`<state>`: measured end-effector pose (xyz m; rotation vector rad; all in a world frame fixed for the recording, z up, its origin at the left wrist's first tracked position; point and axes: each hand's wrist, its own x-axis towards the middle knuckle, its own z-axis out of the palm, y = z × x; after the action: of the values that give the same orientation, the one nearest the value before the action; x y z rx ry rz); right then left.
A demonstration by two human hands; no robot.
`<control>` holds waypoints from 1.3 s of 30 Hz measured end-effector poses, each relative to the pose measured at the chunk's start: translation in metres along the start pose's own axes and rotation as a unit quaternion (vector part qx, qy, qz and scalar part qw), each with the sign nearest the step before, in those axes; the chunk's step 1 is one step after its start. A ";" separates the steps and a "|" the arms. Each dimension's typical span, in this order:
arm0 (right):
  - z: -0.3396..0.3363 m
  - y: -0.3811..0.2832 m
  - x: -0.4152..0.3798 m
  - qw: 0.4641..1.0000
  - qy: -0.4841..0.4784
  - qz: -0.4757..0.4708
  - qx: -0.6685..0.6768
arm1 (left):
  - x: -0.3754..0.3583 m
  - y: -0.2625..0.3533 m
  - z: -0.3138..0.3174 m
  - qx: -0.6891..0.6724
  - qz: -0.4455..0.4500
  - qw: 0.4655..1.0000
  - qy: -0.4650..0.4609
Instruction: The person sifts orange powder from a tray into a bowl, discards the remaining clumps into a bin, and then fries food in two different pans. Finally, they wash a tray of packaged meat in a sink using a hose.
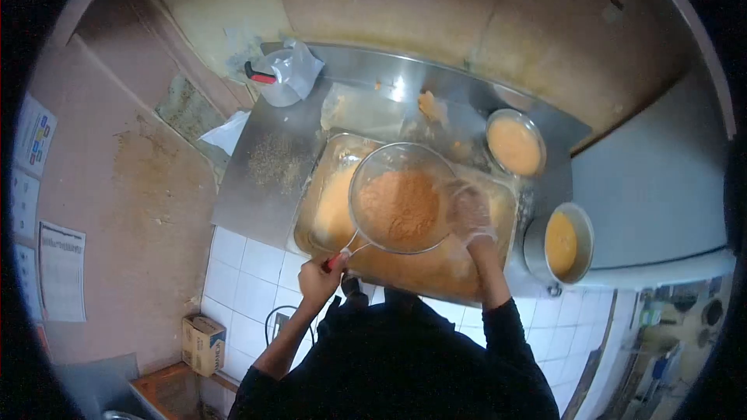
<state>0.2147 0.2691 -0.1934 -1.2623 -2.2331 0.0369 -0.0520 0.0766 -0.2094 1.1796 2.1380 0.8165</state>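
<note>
My left hand (317, 281) is closed around the red handle (336, 260) of a large round sieve. Orange-brown powder (401, 206) lies heaped in the sieve's mesh (405, 157). Against the sieve's right rim is my right hand (469, 211), in a clear plastic glove; motion blurs its fingers, so their pose cannot be made out. Beneath the sieve is a wide metal tray (309, 222), with a pale orange powder mound (334, 206) at its left side and more powder spread toward its front.
A bowl of orange mixture (515, 145) stands at the back right, and a deep pot (580, 264) with yellow-orange contents at the right edge. A clear jug (282, 92) with plastic over it is back left. Specks (274, 162) litter the steel counter (247, 196).
</note>
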 end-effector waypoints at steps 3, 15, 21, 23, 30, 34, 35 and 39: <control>-0.026 0.002 0.080 0.985 -0.151 0.085 0.007 | -0.007 -0.011 -0.018 0.015 0.007 0.999 0.050; 0.203 0.143 0.264 0.962 -0.205 -0.007 -0.180 | -0.092 -0.044 -0.011 -0.046 -0.126 0.974 0.180; 0.152 0.024 0.284 0.952 -0.265 -0.150 -0.037 | -0.089 -0.038 -0.014 -0.066 -0.125 0.971 0.192; 0.248 0.047 0.263 0.946 -0.260 -0.111 0.160 | -0.086 -0.037 -0.014 -0.056 -0.114 0.972 0.197; 0.249 0.032 0.243 0.923 -0.294 -0.126 -0.212 | -0.083 -0.023 -0.025 -0.008 -0.083 0.980 0.180; 0.248 0.049 0.291 0.981 -0.095 -0.141 -0.096 | -0.083 -0.035 -0.019 -0.020 -0.107 0.983 0.148; 0.248 0.047 0.303 0.973 -0.148 -0.148 -0.094 | -0.082 -0.045 -0.013 -0.032 -0.093 0.984 0.152; 0.259 0.035 0.327 0.946 -0.273 -0.126 -0.119 | -0.078 -0.040 -0.001 -0.180 -0.127 0.968 0.119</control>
<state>-0.0129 0.6126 -0.2701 -1.1769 -2.9418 0.0205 -0.0383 -0.0091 -0.2239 0.6326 2.1458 1.2117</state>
